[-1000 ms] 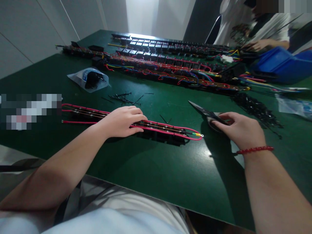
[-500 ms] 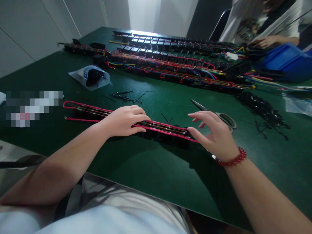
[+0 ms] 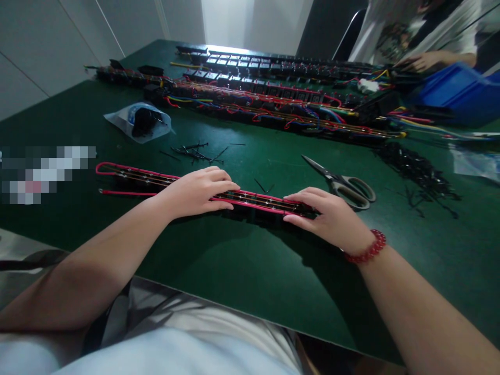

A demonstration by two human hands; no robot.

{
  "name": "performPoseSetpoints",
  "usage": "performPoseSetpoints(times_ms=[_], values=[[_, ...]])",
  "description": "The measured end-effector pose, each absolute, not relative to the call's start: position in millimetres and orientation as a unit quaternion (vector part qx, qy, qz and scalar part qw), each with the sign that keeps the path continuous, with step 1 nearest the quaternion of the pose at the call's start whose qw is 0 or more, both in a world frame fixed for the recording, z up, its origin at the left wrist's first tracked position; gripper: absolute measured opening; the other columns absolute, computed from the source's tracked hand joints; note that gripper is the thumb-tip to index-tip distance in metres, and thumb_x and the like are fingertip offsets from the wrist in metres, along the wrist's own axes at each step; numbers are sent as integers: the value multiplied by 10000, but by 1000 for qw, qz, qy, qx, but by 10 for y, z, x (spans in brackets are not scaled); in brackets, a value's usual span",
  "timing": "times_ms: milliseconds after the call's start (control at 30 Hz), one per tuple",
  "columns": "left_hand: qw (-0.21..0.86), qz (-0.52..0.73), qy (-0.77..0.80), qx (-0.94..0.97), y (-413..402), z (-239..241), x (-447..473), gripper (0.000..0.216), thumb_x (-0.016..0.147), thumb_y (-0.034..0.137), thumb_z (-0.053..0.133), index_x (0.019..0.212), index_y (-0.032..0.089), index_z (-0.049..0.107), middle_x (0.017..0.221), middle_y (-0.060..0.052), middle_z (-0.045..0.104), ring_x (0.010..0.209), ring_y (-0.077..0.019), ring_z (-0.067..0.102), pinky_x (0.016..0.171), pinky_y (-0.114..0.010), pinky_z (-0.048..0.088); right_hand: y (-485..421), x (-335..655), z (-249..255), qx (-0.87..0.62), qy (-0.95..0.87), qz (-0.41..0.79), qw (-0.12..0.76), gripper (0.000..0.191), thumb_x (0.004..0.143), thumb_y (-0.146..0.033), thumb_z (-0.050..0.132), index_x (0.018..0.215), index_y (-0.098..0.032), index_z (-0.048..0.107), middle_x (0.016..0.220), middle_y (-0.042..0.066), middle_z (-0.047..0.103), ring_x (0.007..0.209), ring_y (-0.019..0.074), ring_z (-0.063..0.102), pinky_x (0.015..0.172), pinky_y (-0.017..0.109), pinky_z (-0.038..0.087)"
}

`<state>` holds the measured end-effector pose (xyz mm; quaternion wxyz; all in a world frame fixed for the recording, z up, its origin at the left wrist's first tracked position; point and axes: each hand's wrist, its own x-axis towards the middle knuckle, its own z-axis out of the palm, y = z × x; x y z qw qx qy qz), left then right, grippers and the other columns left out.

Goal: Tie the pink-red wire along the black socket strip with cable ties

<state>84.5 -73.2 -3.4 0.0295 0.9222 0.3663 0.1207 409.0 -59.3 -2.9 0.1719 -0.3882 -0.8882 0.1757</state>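
Across the table in front of me lies a long black power strip (image 3: 255,200) with its inner side up, showing metal bars and a red wire (image 3: 128,193) along its edges. The wire loops round at the left end. My left hand (image 3: 197,194) straddles the middle of the strip, thumb on the near edge and fingers on the far one. Around the right end closes my right hand (image 3: 330,216), a red bead bracelet at its wrist; that end is partly hidden by the palm. Scissors (image 3: 353,192) lie just beyond my right hand.
Thin black offcuts (image 3: 197,152) lie beyond the strip, and a heap of black pieces (image 3: 417,172) is at right. A plastic bag (image 3: 146,123) sits at left. Long wired strips (image 3: 273,112) fill the back, near a blue bin (image 3: 461,94) and another person's hand (image 3: 424,61).
My right hand has come down and left from above the strip's right end and closed around it. My left hand keeps its hold. The view has shifted slightly.
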Motion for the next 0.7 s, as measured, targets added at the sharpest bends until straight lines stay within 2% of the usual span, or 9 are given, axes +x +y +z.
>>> performPoseSetpoints(times_ms=[267,467,700], values=[[31,115,392,912,-661,-21,748,536,881,489,649,1299,161,583,1171,-119,635,1084,-251,562,982,-395,469,-557,4158,-3,-376,-894,162,182,330,862,-461,644,1048,-200,724,979,89,723,836,218,698,764,358,588],[52,105,439,891,-644,57,602,491,888,516,623,1269,208,597,1174,-95,626,1145,-271,530,1028,-457,440,-502,4264,33,-377,-894,152,190,303,852,-449,651,1026,-215,736,947,77,728,793,207,704,734,343,593],[72,106,446,886,-646,53,576,456,941,517,535,1261,201,610,1192,-103,624,1116,-247,566,992,-408,475,-481,4277,42,-381,-892,149,192,291,843,-447,652,1015,-230,742,944,72,738,793,216,708,735,358,599]])
